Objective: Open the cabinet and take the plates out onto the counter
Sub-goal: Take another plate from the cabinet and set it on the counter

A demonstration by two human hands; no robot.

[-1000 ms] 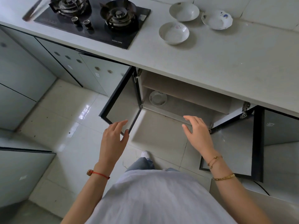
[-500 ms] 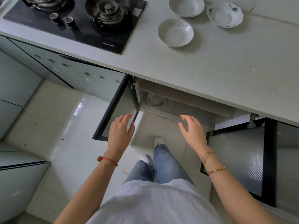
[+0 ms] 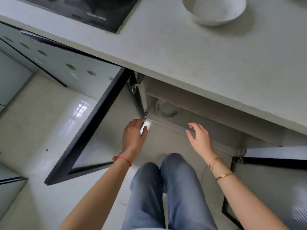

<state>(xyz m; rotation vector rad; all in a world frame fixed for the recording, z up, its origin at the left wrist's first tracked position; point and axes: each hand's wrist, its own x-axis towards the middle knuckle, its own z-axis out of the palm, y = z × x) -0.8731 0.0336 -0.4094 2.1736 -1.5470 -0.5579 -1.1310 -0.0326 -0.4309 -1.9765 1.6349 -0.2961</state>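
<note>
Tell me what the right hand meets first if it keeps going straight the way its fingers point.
Probably the front lip of the cabinet floor: the right hand points up and left over that edge, toward the plate inside. If the hand clears the lip, the plate comes next; depth is unclear.

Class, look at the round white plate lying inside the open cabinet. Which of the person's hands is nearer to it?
Left, narrowly. The left hand is below-left of the round white plate, at the cabinet's lower front corner. The right hand is below-right, over the front edge. Neither touches it.
</note>
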